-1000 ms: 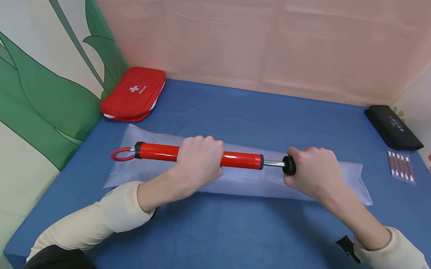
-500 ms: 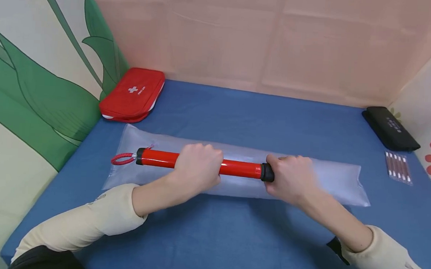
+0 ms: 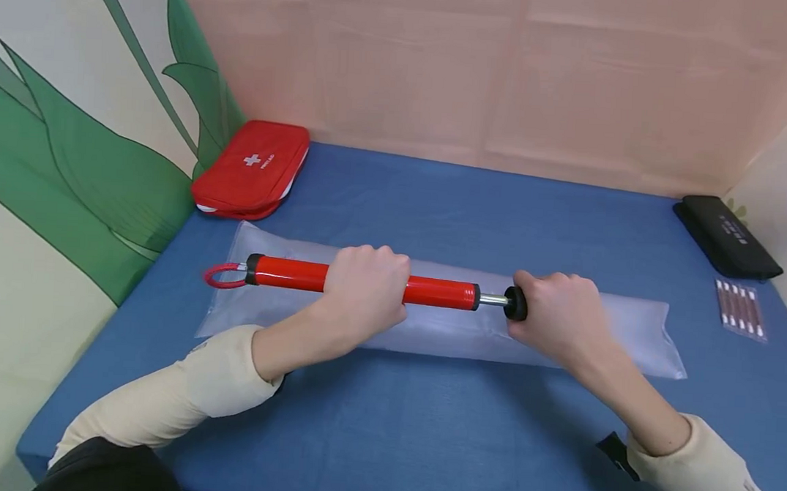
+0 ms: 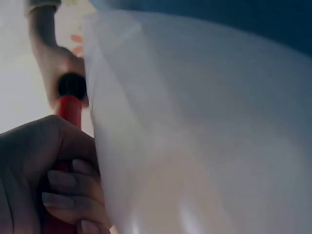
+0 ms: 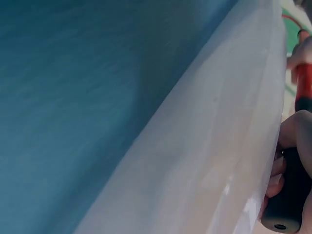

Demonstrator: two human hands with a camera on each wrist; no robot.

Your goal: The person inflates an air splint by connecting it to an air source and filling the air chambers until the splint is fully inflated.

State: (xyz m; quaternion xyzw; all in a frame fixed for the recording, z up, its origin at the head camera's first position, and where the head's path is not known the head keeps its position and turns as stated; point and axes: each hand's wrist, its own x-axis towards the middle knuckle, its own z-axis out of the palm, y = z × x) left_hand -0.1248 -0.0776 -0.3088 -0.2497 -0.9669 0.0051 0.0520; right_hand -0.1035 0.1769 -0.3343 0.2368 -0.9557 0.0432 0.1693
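A red hand pump spans the head view, held level above the table. My left hand grips the middle of its barrel. Fingers of my right hand wrap the black handle, whose end shows in the right wrist view. A short length of metal rod is exposed between barrel and handle. At the far left end hangs a red cord loop. Behind and below the pump lies a long, translucent plastic bag, which fills much of both wrist views.
Back left on the blue table lies a red first aid pouch. A black zip case rests at the back right, with a small packet of swabs in front of it. A pink cloth wall closes off the back.
My right hand pushed the handle left against the barrel, hiding the rod, then drew it back right, so the rod shows again. My left hand kept its grip on the barrel.
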